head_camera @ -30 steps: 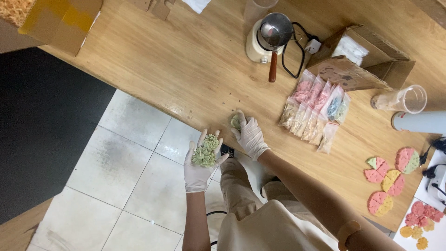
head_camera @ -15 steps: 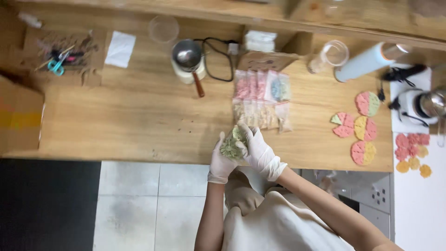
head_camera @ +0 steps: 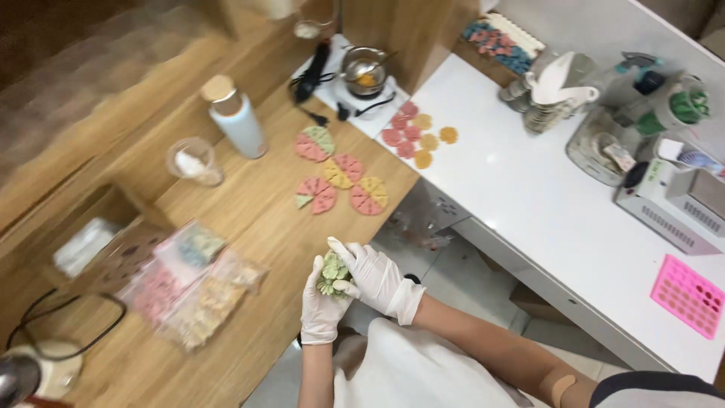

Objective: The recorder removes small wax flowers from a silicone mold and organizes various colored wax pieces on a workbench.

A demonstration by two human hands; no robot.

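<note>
Both my hands wear white gloves and meet over the front edge of the wooden table. My left hand cups a small clear bag of pale green pieces from below. My right hand grips the same bag from the right side and top. A row of similar clear bags with pink, yellow and green pieces lies on the table just left of my hands.
Pink, yellow and green round segmented discs lie on the wood farther back. A white bottle with a cork lid, a clear cup, a cardboard box, a small pot on a hotplate and a pink mould on the white counter surround them.
The view has swung round to the right, bringing the white counter into sight. Both hands stay together on the bag of green pieces near the table edge.
</note>
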